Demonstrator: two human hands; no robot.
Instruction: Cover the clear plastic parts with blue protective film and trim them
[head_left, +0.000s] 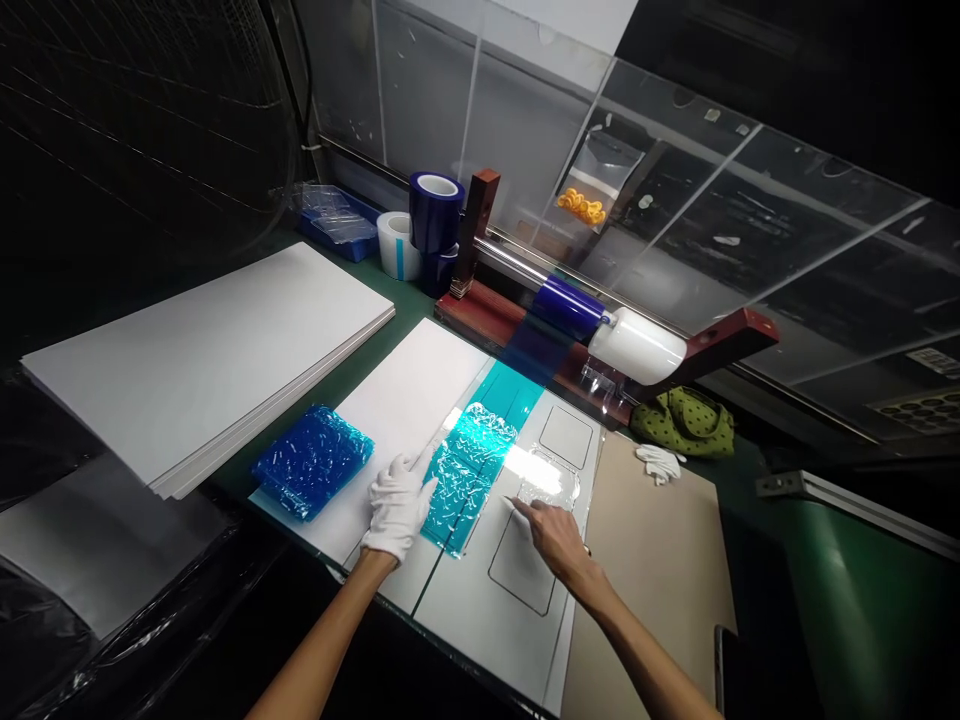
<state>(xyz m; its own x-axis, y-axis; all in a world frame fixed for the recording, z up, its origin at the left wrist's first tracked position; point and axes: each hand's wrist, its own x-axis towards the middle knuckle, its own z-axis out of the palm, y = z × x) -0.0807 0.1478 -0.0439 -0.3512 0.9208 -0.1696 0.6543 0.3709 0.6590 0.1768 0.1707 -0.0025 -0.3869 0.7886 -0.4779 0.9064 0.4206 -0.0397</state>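
**Left gloved hand (397,508) and bare right hand (553,540) either side of a crinkled teal film strip (469,480).**

Nearest, a white panel (480,610) marked with outlined rectangles lies on the green bench (409,300). The left hand, in a white cotton glove, lies flat, fingers slightly spread, touching the strip's left edge. The right hand's fingers are pressed together and straight, no pinch shown, their tips just off the strip's right edge beside a clear film patch (541,475). The strip's long axis runs near to far, up to a blue film roll (568,308); the left hand is nearer it. Left: a blue bubbled film sheet (311,462), a stack of white boards (202,360). Right: a tan board (652,560), spare white gloves (658,462), a green bag (682,420). Far: blue tape rolls (433,212), a white tape roll (397,245).
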